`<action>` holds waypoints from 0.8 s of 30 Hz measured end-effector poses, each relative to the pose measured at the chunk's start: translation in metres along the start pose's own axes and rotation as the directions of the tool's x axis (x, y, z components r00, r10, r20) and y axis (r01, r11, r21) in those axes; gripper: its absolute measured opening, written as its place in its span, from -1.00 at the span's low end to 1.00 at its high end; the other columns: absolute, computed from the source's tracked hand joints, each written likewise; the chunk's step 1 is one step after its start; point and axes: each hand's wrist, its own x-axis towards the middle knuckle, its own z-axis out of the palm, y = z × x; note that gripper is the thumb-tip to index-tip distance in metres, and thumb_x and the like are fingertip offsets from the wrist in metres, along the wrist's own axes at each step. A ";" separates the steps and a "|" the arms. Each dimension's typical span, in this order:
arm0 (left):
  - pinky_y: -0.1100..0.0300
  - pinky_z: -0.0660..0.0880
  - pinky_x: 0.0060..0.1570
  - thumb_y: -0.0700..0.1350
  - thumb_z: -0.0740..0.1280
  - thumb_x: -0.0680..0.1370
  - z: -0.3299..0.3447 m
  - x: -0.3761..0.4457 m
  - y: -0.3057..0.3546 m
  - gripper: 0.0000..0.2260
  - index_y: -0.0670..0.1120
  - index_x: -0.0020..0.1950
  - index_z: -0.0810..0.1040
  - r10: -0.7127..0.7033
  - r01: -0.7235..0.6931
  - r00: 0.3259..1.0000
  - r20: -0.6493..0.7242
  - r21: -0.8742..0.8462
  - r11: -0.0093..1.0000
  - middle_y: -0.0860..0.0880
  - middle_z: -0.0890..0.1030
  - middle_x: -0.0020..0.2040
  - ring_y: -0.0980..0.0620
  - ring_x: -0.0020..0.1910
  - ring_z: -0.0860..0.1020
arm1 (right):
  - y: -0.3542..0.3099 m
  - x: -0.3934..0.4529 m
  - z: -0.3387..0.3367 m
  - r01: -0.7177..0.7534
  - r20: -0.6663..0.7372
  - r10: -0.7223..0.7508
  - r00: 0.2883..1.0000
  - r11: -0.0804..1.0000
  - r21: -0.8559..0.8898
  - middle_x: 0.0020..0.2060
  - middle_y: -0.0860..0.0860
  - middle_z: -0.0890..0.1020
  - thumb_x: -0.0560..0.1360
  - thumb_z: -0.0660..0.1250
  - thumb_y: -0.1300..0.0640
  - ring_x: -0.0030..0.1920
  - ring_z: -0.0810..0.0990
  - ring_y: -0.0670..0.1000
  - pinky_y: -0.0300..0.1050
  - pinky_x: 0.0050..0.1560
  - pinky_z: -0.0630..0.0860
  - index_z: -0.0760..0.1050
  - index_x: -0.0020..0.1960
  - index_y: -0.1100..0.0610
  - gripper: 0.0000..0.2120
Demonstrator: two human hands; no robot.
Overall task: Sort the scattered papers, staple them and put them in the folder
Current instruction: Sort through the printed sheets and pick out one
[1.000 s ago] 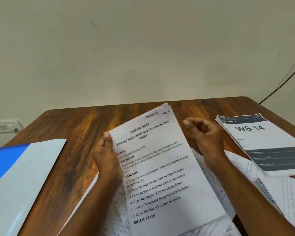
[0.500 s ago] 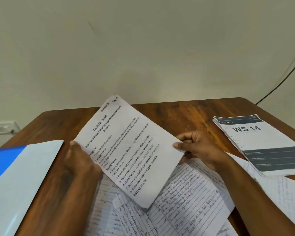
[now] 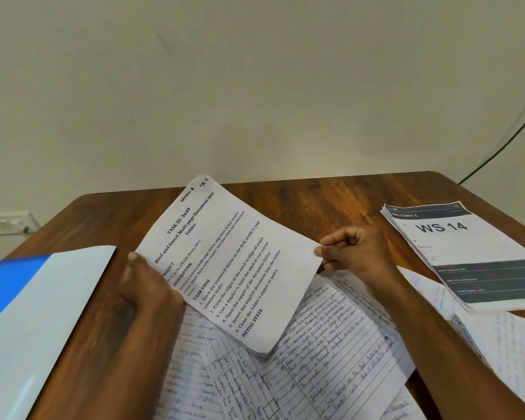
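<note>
Closest, handwritten lined papers (image 3: 325,356) lie spread on the wooden table (image 3: 315,198). Just above them, both hands hold up a typed task sheet (image 3: 225,262), tilted. The left hand (image 3: 147,286) grips its left edge, and the right hand (image 3: 356,253) pinches its right corner. A blue and white folder (image 3: 31,304) lies at the left. A "WS 14" booklet (image 3: 467,253) lies at the far right.

Both forearms reach forward from the lower edge of the view. The left hand (image 3: 147,286) shows its back, fingers curled in a grip. The right hand (image 3: 356,253) pinches between thumb and forefinger, its other fingers loosely curled.
</note>
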 end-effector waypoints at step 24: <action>-0.10 0.71 0.00 0.03 0.32 0.69 0.004 0.006 -0.004 -0.73 -0.02 -0.16 0.61 0.130 -0.130 0.988 0.082 -0.003 0.991 -0.02 0.76 -0.14 -0.01 -0.22 0.74 | 0.000 -0.024 0.032 0.331 0.676 0.065 0.734 0.835 -0.440 -0.02 -0.14 0.71 0.45 0.60 0.05 -0.06 0.66 -0.10 -0.20 -0.13 0.55 0.75 -0.04 -0.04 -0.90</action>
